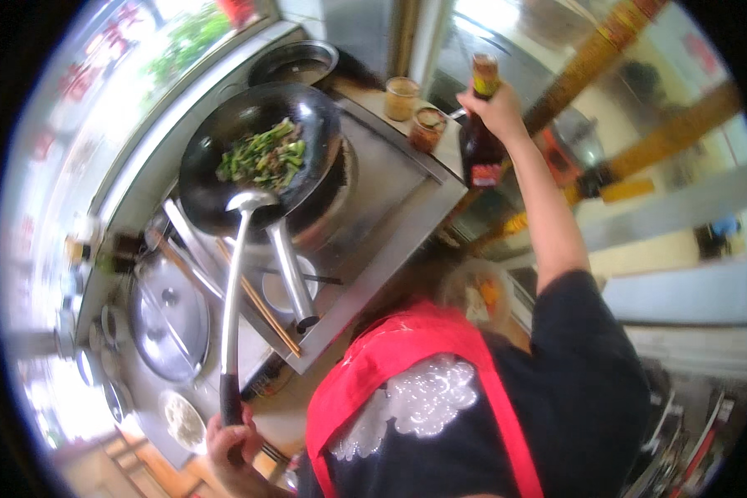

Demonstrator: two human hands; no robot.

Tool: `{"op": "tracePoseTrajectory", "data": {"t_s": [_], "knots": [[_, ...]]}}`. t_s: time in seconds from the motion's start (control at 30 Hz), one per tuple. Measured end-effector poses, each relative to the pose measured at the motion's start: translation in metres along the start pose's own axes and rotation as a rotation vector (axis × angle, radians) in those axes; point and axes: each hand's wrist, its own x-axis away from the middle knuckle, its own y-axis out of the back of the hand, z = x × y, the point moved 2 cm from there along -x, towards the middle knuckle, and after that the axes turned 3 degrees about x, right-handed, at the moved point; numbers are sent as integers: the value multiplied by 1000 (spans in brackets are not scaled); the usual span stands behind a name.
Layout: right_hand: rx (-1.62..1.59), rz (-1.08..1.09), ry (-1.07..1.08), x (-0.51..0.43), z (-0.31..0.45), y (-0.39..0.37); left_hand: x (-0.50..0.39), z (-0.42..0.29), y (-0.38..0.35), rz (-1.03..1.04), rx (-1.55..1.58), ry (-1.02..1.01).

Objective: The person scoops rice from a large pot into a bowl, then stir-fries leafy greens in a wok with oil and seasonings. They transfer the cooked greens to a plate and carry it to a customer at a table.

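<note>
My left hand [233, 439] is closed around the dark handle of a long metal ladle [231, 299], whose bowl rests at the near side of a black wok [202, 155]. Chopped green vegetables with small brown pieces [264, 155] lie in the wok, which sits tilted over a burner and has a metal handle [292, 280]. Off to the right, my right hand [495, 112] grips the neck of a large dark bottle [480, 149] with a yellow neck band and a red label. The bottle is upright beside the counter corner, near two glass jars.
The jars [401, 99] stand behind the steel stove top [380, 180]. A metal basin [295, 62] is beyond the wok. Wooden chopsticks [258, 299] cross a white bowl [286, 292]. At left are a large metal lid [169, 317] and a bowl of white food [183, 420].
</note>
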Motion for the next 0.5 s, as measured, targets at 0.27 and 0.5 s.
{"op": "tracePoseTrajectory", "data": {"t_s": [0.27, 0.5], "knots": [[507, 730, 44, -33, 114, -87, 9, -10, -55, -50, -32, 40], [1552, 687, 715, -89, 246, -202, 42, 6, -59, -198, 18, 95]]}}
